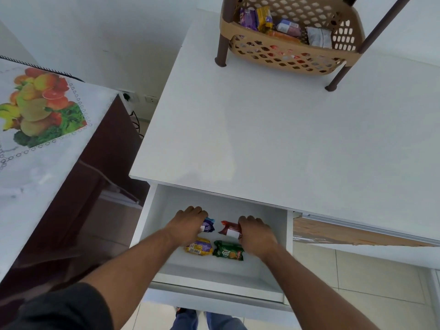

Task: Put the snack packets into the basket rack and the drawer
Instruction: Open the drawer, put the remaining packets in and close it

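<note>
Down inside the open white drawer point(152, 210), both arms reach forward and downward from the near edge, forearms nearly straight and angled toward each other. Palm down, the left hand point(188, 225) curls its fingers over a blue snack packet point(208, 226) at the back left, gripping its near end. Likewise palm down, the right hand point(256, 234) closes around a red packet point(229, 231) at the back right, covering its right end. Closer to the person, a yellow packet point(199, 247) and a green packet point(228, 251) lie flat side by side, just apart from each other, the four forming a loose square. Bare drawer floor shows on the left, on the right past the wrist, and along the front wall. Overhead, the white countertop point(262, 139) overhangs the drawer's rear, leaving its surface open up to the tan basket rack point(295, 60) at the far edge, which holds several more packets point(264, 19). A fruit-printed cloth point(45, 103) covers a dark cabinet on the left.
</note>
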Action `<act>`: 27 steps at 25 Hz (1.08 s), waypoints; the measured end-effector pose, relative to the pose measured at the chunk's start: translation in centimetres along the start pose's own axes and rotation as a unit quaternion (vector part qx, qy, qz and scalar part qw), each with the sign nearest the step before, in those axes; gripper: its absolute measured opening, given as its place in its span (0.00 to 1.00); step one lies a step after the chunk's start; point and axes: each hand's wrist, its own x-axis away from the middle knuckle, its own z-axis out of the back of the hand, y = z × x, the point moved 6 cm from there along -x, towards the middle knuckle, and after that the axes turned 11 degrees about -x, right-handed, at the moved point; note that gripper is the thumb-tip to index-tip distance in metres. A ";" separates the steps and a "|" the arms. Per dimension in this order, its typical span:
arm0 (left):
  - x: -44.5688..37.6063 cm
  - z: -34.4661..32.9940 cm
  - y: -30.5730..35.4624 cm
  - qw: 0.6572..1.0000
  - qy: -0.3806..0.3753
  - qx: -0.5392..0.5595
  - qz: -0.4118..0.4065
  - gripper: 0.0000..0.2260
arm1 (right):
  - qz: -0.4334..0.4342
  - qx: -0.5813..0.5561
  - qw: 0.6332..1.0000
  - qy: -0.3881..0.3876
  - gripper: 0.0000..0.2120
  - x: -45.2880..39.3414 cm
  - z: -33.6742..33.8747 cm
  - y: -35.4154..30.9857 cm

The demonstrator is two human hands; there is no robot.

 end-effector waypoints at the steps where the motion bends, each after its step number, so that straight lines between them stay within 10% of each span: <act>1: -0.6 -0.5 0.1 1.000 -0.008 0.002 0.008 0.22 | -0.001 -0.003 1.000 0.012 0.18 -0.8 -0.6 0.2; 27: -3.5 -2.8 1.7 0.998 -0.017 -0.029 0.049 0.27 | 0.052 -0.006 0.996 0.067 0.25 -4.4 -4.8 0.6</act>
